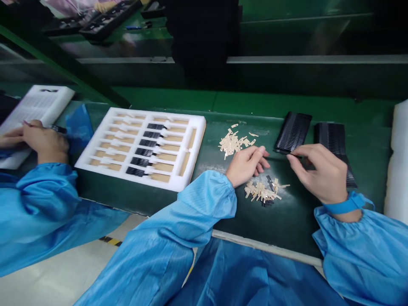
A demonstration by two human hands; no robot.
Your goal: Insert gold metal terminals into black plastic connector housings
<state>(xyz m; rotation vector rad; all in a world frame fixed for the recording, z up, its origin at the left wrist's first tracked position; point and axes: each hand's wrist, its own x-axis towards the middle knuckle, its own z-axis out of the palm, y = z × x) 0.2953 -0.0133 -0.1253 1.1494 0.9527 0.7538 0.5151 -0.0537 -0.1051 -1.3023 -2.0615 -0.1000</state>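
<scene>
My left hand [247, 163] rests on the dark green bench with its fingers curled, between two heaps of small tan strips; what it holds is hidden. One heap [234, 141] lies just beyond it, the other heap [263, 191] just in front. My right hand [320, 172] is pinched on a thin dark piece at the near end of a black ribbed part [293, 131]. A second black ribbed part [334, 146] lies partly behind that hand. A white foam tray [142, 146] to the left holds several black-tipped pieces in its slots.
At the far left a co-worker's hand [43, 142] in a blue sleeve works at another white tray [38, 106]. A blue bag [79, 127] lies between the trays. A white block [398, 161] stands at the right edge. Black trays [105, 19] sit on the far shelf.
</scene>
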